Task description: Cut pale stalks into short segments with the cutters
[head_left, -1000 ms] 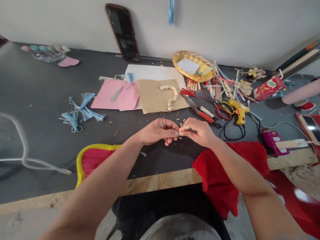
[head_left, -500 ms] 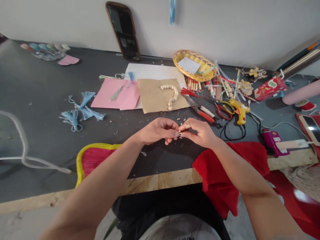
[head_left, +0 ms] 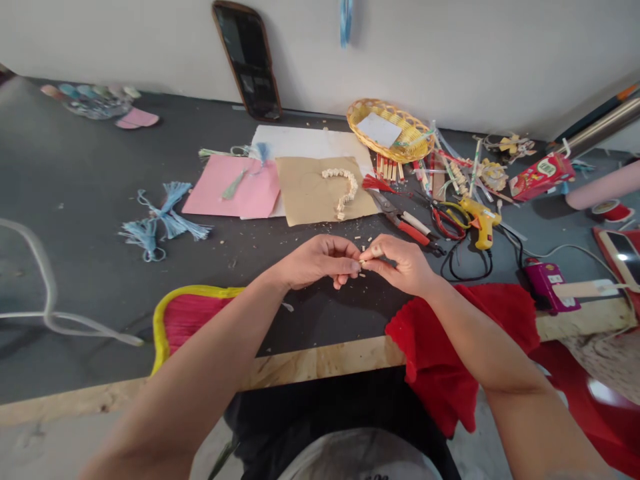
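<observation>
My left hand (head_left: 325, 261) and my right hand (head_left: 395, 262) meet fingertip to fingertip over the dark tabletop. Both are closed in a pinch around a tiny pale wooden piece (head_left: 361, 263), mostly covered by the fingers. Small pale bits lie on the table around the fingertips. Beyond the hands, a curved row of small cream-coloured pieces (head_left: 349, 190) rests on a brown paper sheet (head_left: 305, 190). To the right of that sheet lie red-handled pliers (head_left: 407, 225).
A wicker basket (head_left: 360, 140), yellow glue gun (head_left: 481, 221) and red drink carton (head_left: 541, 177) stand at the back right. Blue tassels (head_left: 170, 213) and pink paper (head_left: 205, 193) lie left. Red cloth (head_left: 465, 327) hangs over the front edge. A phone (head_left: 250, 63) leans on the wall.
Little differs. The fingertips have shifted slightly around the small piece, and both hands stay in the same place.
</observation>
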`<state>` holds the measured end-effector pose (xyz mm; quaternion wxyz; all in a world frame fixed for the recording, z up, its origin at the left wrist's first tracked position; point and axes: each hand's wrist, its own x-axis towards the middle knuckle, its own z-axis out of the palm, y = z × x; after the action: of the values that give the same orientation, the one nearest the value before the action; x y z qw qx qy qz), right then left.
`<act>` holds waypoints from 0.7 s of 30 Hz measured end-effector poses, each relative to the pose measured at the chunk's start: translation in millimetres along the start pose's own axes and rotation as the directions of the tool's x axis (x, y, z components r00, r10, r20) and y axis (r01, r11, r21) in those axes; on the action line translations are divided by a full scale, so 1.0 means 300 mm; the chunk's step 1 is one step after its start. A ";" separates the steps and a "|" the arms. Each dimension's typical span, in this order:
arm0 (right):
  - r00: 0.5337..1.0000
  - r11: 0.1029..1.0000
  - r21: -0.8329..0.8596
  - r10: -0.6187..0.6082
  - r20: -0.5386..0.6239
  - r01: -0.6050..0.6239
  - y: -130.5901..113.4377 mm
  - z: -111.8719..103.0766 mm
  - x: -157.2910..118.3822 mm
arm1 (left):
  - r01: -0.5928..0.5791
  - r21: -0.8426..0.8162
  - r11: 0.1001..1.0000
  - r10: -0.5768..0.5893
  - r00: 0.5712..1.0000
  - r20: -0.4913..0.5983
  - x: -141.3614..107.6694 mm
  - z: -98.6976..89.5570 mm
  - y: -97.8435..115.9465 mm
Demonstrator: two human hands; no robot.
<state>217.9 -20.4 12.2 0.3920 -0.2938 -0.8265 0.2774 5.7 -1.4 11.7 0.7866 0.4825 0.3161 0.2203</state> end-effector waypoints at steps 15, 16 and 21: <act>0.998 0.997 -0.070 0.011 -0.055 -0.015 0.000 0.000 0.002 | -0.018 -0.031 0.999 0.016 0.997 -0.079 0.002 0.008 0.010; 0.998 0.997 -0.076 0.013 -0.058 -0.017 -0.001 0.001 0.003 | -0.019 -0.027 0.999 0.017 0.997 -0.079 0.003 0.008 0.009; 0.998 0.994 -0.105 0.004 -0.061 -0.010 -0.001 0.004 0.005 | -0.044 0.008 0.999 0.044 0.994 -0.098 0.008 0.007 -0.001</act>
<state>216.1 -20.0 12.5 0.3998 -0.3251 -0.8267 0.2260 8.9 -1.3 11.4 0.7636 0.4802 0.3444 0.2602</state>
